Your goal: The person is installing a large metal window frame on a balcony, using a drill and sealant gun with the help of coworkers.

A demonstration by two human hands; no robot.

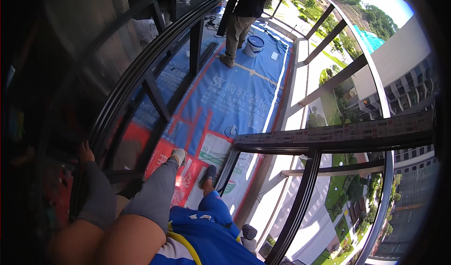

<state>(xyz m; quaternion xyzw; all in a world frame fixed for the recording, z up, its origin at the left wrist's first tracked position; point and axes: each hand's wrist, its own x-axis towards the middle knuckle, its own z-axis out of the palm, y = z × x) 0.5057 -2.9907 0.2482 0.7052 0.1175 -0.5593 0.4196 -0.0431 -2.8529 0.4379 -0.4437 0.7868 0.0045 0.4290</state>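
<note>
A large dark metal window frame (141, 63) slants across the left side, with crossbars. My left hand (86, 152), at the end of a grey sleeve, is closed round its near corner; shade hides part of the grip. My right hand (178, 157), pale in the sunlight, reaches down past my grey sleeve over the red floor covering (185, 182). Its fingers are too small and bright to make out, and I see nothing held in it. On the right stands another dark frame (300, 164) with a wrapped top rail (347, 131).
Blue protective sheeting (239, 93) covers the balcony floor. Farther off, a person (242, 20) stands beside a white bucket (254, 46). Along the right runs a railing (329, 27) above a drop to gardens. My dark shoe (210, 173) rests near the right frame.
</note>
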